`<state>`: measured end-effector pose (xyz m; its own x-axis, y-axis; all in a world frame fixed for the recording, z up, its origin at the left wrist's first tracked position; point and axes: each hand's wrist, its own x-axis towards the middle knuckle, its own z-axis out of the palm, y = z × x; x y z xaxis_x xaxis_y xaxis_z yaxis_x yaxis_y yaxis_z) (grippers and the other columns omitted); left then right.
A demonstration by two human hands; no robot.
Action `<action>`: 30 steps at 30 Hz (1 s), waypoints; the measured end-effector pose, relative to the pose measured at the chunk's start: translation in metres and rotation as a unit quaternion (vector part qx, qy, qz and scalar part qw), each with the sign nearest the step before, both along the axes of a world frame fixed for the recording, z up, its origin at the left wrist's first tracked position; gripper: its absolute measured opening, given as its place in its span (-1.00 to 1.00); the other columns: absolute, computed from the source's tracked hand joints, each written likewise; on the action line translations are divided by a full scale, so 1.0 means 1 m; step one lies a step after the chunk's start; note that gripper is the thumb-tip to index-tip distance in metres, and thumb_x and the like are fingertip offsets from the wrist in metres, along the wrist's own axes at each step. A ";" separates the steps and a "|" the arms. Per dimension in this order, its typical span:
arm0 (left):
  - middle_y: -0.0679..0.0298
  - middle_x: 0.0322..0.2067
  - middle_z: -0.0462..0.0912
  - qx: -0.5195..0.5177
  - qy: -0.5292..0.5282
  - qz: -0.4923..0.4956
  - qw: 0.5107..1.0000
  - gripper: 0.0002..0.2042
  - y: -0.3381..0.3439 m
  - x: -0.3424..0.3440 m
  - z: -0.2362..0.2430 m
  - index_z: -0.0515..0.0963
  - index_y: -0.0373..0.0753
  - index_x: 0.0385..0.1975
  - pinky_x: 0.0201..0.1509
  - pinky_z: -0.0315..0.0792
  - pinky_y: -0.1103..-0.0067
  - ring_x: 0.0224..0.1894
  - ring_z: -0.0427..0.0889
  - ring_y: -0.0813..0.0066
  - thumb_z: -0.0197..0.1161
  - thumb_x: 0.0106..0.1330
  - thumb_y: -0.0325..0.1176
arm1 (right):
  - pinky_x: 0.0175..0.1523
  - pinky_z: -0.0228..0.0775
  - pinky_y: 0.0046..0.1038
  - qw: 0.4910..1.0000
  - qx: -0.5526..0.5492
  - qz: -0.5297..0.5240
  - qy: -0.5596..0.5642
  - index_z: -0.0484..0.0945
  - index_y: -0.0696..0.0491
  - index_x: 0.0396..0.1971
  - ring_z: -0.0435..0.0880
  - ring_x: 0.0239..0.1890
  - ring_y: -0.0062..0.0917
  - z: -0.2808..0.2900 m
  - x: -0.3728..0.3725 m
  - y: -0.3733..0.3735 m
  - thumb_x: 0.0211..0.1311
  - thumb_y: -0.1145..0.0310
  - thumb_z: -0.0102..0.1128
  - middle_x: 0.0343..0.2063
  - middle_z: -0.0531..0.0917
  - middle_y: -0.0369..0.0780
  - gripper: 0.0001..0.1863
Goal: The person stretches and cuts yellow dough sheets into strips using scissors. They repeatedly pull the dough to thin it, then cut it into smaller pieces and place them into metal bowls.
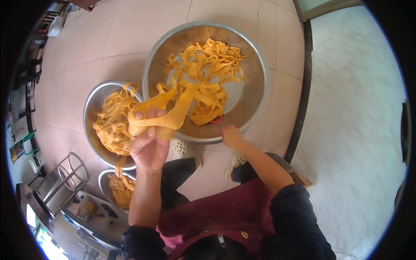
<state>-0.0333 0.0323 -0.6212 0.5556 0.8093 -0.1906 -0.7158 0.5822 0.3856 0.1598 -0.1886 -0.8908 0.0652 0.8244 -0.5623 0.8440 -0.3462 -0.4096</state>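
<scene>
Yellow, soft-looking wide strips [184, 106] bunch in the left hand [149, 149], its fingers curled over them and thumb pressed in, and trail toward the large steel basin [149, 69] at 12 o'clock. The right hand [232, 137] is by that basin's 5 o'clock rim; whether it pinches anything, I cannot tell. The work looks partway: narrow strips [225, 54] lie at the basin's 1 o'clock, while broad ones heap the middle basin [88, 125] at 9; the small basin [102, 182] at 8 holds more.
</scene>
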 end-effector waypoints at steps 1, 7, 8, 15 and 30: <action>0.21 0.00 0.43 0.007 0.007 -0.001 1.000 -0.52 0.002 0.003 -0.013 0.43 -0.09 0.11 0.51 0.25 0.20 0.30 0.44 0.20 0.23 0.23 -0.72 | 0.08 0.50 -0.12 1.000 0.000 0.025 -0.019 0.64 0.16 -0.19 0.64 0.01 -0.12 -0.030 0.008 0.005 0.25 0.41 0.09 -0.13 0.69 -0.05 -0.78; 0.12 0.14 0.43 0.079 0.038 0.015 0.996 -0.46 0.007 0.007 -0.059 0.38 -0.12 0.24 0.51 0.23 0.14 0.35 0.41 0.12 0.22 0.24 -0.64 | 0.17 0.42 -0.21 0.989 0.025 0.095 -0.111 0.56 0.14 -0.05 0.60 0.10 -0.20 -0.137 0.013 0.028 0.33 0.37 0.06 -0.01 0.64 -0.07 -0.73; 0.06 0.18 0.47 0.095 0.019 0.018 0.995 -0.41 0.008 0.009 -0.065 0.35 -0.17 0.31 0.51 0.22 0.14 0.38 0.40 0.08 0.23 0.23 -0.63 | 0.18 0.40 -0.20 0.988 0.024 0.106 -0.112 0.57 0.14 -0.06 0.61 0.06 -0.21 -0.137 0.011 0.033 0.34 0.37 0.05 -0.04 0.66 -0.08 -0.74; 0.01 0.18 0.54 0.271 0.118 0.037 0.955 -0.31 0.027 0.033 -0.060 0.24 -0.23 0.48 0.46 0.29 0.17 0.36 0.45 0.07 0.17 0.28 -0.65 | -0.13 0.57 -0.22 0.976 -0.034 0.183 -0.111 0.67 0.07 -0.18 0.75 -0.17 -0.25 -0.107 0.022 0.065 0.16 0.27 0.33 -0.24 0.74 -0.14 -0.73; -0.05 0.32 0.34 0.077 0.051 0.112 0.989 -0.25 0.032 0.058 -0.048 -0.04 0.04 0.57 0.53 0.23 0.06 0.45 0.33 -0.08 0.14 0.43 -0.39 | -0.32 0.36 -0.59 0.744 -0.223 0.002 0.629 0.45 0.14 0.16 0.54 -0.45 -0.65 0.122 0.122 0.032 0.35 0.34 0.19 -0.46 0.59 -0.32 -0.58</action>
